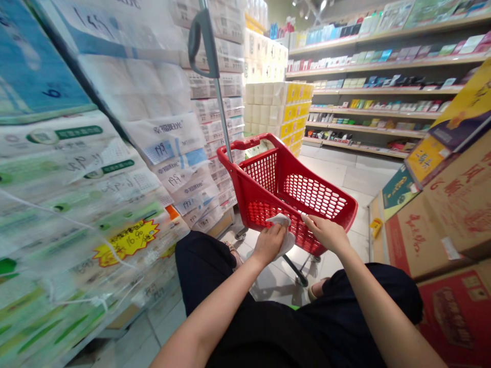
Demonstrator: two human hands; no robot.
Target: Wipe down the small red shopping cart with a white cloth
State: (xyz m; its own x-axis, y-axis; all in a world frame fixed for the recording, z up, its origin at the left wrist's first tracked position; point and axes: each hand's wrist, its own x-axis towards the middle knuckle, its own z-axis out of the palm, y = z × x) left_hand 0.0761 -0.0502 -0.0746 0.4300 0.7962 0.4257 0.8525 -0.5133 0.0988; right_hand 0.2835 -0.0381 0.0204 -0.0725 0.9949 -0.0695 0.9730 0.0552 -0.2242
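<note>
A red plastic shopping basket cart [318, 186] with perforated walls stands in front of my knees, its near long side facing me. My left hand [271, 241] is closed around a white cloth or tissue [287, 244] and presses it to that near wall, below the rim. A corner of the white piece sticks up past the fingers. To the right, my right hand [328, 234] grips the upper rim of the same side, some fingertips hidden behind it. The cart's grey handle [209, 46] rises on a metal pole at the left.
Stacked paper packs [164, 168] rise close on the left, with a yellow price tag [126, 243]. Cardboard boxes [425, 240] stand on the right. Beyond the cart are yellow-and-white packs [280, 107] and shelves [383, 92] of small goods. The floor is tiled.
</note>
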